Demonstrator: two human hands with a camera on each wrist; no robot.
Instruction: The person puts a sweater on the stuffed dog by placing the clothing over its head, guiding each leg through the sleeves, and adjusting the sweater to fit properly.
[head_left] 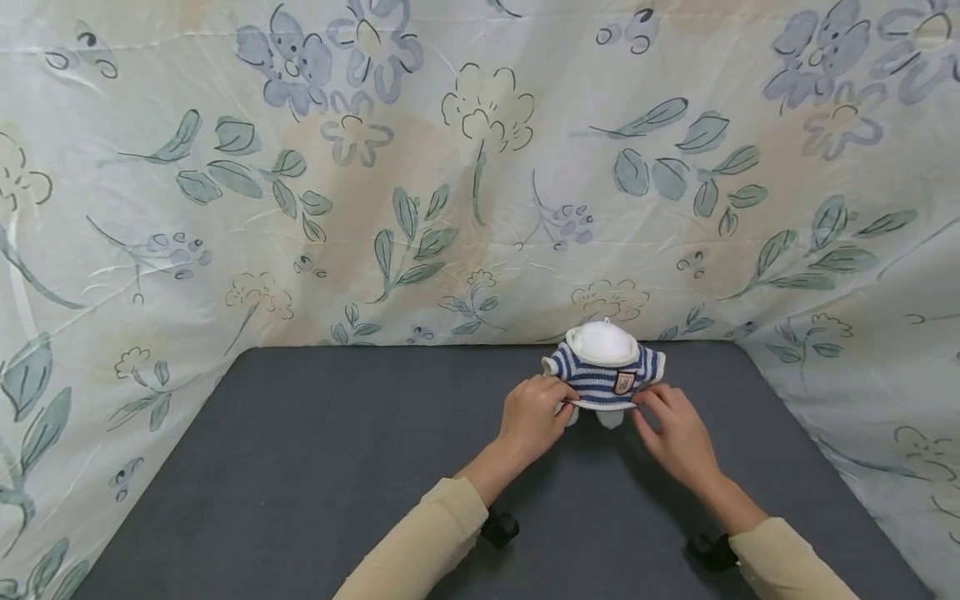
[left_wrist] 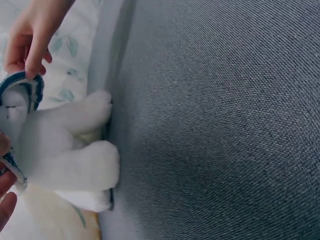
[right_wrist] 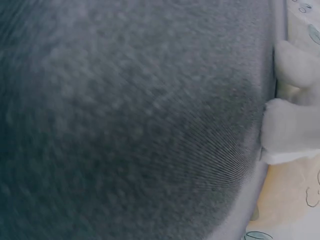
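A white plush toy (left_wrist: 50,150) stands on its legs near the table's back edge, wearing a blue-and-white striped knit sweater (head_left: 592,385) with a small patch on the front. A white dome shape (head_left: 606,342) tops it above the collar. My left hand (head_left: 536,417) pinches one side of the sweater's hem, while the right hand (head_left: 678,433) pinches the other side. From the left wrist, the hem is seen held out from the toy's body by both hands. Only the toy's white legs (right_wrist: 290,125) show in the right wrist view, with no hand there.
Under the toy lies a dark grey table top (head_left: 337,467). Floral cloth (head_left: 480,208) hangs behind it and along both sides. Each wrist carries a black strapped device (head_left: 500,529) below a beige sleeve (head_left: 427,533).
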